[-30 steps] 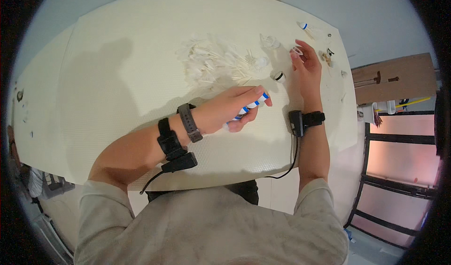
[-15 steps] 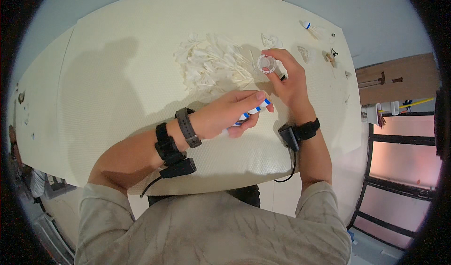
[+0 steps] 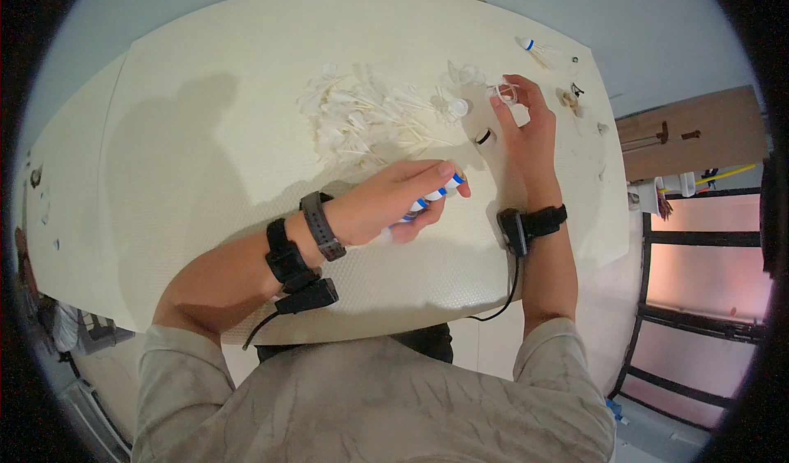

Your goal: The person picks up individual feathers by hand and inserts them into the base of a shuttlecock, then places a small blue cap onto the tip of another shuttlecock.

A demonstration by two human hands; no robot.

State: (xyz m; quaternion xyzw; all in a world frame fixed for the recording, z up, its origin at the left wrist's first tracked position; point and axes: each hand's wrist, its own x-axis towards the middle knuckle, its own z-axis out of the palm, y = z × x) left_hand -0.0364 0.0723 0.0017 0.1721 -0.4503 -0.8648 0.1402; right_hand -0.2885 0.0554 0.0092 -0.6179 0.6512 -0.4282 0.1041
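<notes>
My left hand is wrapped round a row of white shuttlecock heads with blue bands, its thumb along the top; the palm hides part of the row. To the right, my right hand is raised over the table, thumb and fingers curled round a thin, clear ring-like piece. A small white round piece lies left of that hand. Just below stands a short white cylinder with a black band. A heap of loose white feathers spreads beyond my left hand.
A shuttlecock with a blue band lies near the far right edge of the cream textured table. Clear scraps lie behind the feathers. Small tan bits sit right of my right hand. Cables hang from both wrist straps.
My right hand has moved right and away from the feathers. The white round piece and the black-banded cylinder now show on the table. My left hand keeps its hold.
</notes>
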